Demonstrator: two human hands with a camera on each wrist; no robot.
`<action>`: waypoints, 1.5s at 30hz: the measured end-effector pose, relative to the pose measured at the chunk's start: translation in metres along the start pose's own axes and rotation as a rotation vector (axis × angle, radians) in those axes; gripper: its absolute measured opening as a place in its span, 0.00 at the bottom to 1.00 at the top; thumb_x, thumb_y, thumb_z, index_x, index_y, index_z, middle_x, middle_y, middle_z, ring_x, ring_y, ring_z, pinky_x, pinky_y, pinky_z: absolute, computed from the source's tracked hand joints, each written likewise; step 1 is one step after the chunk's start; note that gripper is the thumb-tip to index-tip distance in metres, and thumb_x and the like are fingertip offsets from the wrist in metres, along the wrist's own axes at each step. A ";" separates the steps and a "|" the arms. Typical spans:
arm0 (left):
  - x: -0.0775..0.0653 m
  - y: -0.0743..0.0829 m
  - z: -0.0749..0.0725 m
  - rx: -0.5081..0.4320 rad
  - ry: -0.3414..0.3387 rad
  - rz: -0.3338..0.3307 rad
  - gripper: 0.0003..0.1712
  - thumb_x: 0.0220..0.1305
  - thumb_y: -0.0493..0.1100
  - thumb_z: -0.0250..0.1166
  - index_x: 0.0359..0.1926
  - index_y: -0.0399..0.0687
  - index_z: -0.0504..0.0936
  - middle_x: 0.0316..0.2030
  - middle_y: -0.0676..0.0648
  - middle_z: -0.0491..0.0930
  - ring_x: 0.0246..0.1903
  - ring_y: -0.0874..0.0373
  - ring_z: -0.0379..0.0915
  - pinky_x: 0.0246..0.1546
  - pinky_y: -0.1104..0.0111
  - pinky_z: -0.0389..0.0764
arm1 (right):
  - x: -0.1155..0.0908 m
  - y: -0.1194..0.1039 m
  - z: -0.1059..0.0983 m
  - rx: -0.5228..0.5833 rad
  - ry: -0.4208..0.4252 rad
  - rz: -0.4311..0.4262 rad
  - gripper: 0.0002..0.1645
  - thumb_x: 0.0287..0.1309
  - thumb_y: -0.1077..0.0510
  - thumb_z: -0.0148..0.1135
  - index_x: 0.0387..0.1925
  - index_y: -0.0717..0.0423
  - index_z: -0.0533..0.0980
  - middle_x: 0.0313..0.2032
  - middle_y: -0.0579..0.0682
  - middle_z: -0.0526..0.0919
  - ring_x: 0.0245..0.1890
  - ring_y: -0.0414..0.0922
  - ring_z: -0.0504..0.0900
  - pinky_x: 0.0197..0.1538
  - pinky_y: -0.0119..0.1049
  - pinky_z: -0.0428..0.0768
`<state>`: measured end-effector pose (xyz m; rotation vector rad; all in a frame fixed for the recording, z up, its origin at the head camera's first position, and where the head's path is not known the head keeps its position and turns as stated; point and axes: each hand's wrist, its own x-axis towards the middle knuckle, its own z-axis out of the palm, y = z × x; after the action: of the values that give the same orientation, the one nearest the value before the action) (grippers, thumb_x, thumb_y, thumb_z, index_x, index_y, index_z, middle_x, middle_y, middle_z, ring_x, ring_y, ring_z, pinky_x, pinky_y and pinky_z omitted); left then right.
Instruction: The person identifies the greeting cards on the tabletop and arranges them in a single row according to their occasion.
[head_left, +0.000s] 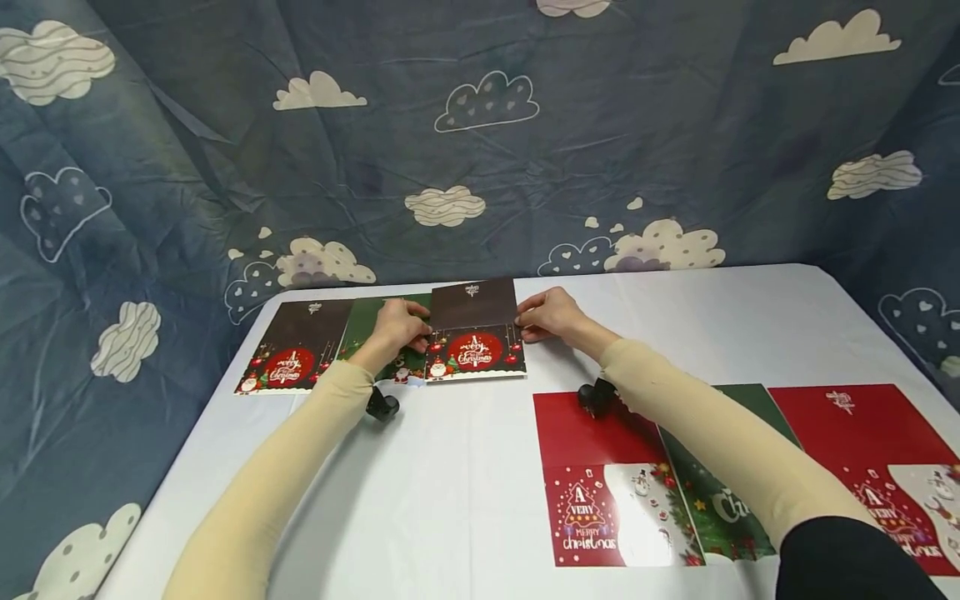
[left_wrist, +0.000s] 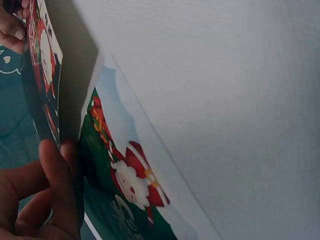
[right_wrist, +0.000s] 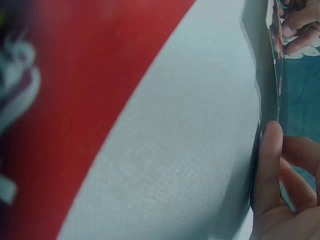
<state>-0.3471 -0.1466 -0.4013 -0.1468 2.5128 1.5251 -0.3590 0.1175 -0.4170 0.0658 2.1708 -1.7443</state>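
A dark Christmas card (head_left: 472, 308), opened flat with a red round emblem on its lower half, is between my two hands near the back of the table. My left hand (head_left: 401, 327) pinches its left edge, and my right hand (head_left: 553, 315) pinches the right edge. In the left wrist view the card (left_wrist: 47, 75) stands off the white surface, its edge between thumb and fingers. Below it a green card (left_wrist: 130, 185) with a Santa lies on the table, partly covered by my left hand in the head view. The right wrist view shows the thumb (right_wrist: 270, 155) along the card's edge.
Another dark card (head_left: 307, 333) lies at the far left, beside the green one. At the front right lie a red card (head_left: 600, 442), a green card (head_left: 720, 500) partly under my right sleeve, and a second red card (head_left: 862, 425). A cloud-patterned cloth (head_left: 480, 167) hangs behind the white table (head_left: 450, 483).
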 end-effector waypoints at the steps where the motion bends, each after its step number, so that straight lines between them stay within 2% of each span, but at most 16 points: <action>1: 0.000 0.000 0.000 0.011 -0.003 0.005 0.19 0.55 0.25 0.61 0.50 0.31 0.77 0.33 0.32 0.81 0.13 0.56 0.75 0.18 0.63 0.82 | 0.000 0.000 0.000 -0.006 0.006 -0.007 0.19 0.52 0.72 0.62 0.48 0.74 0.74 0.25 0.57 0.82 0.17 0.42 0.81 0.30 0.37 0.84; 10: 0.003 -0.006 0.002 0.166 -0.029 0.037 0.21 0.55 0.28 0.64 0.52 0.36 0.78 0.29 0.39 0.83 0.12 0.56 0.71 0.12 0.67 0.76 | -0.005 0.003 0.001 -0.051 0.024 -0.049 0.19 0.51 0.72 0.62 0.48 0.72 0.73 0.28 0.59 0.81 0.18 0.42 0.81 0.32 0.39 0.84; 18: 0.001 -0.010 0.003 0.141 -0.010 0.046 0.22 0.54 0.27 0.64 0.52 0.37 0.78 0.29 0.39 0.83 0.11 0.56 0.70 0.12 0.66 0.76 | -0.006 0.006 0.002 -0.020 0.016 -0.071 0.20 0.52 0.72 0.61 0.48 0.73 0.72 0.29 0.60 0.81 0.18 0.42 0.81 0.32 0.39 0.84; 26: 0.003 -0.012 0.005 0.184 0.009 0.050 0.21 0.55 0.27 0.63 0.52 0.37 0.78 0.27 0.40 0.83 0.09 0.57 0.69 0.10 0.67 0.74 | -0.007 0.007 0.003 -0.024 0.018 -0.077 0.20 0.51 0.72 0.61 0.48 0.73 0.73 0.27 0.57 0.80 0.18 0.42 0.81 0.31 0.38 0.84; 34: 0.001 -0.009 0.007 0.242 0.033 0.071 0.21 0.54 0.29 0.64 0.52 0.37 0.79 0.23 0.40 0.82 0.08 0.56 0.69 0.10 0.66 0.75 | -0.005 0.009 0.003 -0.036 0.020 -0.091 0.20 0.52 0.72 0.61 0.49 0.74 0.72 0.29 0.59 0.80 0.18 0.42 0.81 0.30 0.37 0.84; 45: 0.001 -0.012 0.008 0.243 0.039 0.073 0.21 0.55 0.30 0.65 0.52 0.39 0.79 0.23 0.42 0.82 0.07 0.57 0.67 0.09 0.68 0.73 | -0.006 0.009 0.004 -0.036 0.037 -0.108 0.21 0.51 0.73 0.62 0.49 0.73 0.73 0.28 0.58 0.81 0.18 0.42 0.81 0.29 0.37 0.84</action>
<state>-0.3453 -0.1452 -0.4157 -0.0491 2.7359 1.2384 -0.3497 0.1171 -0.4244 -0.0291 2.2710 -1.7739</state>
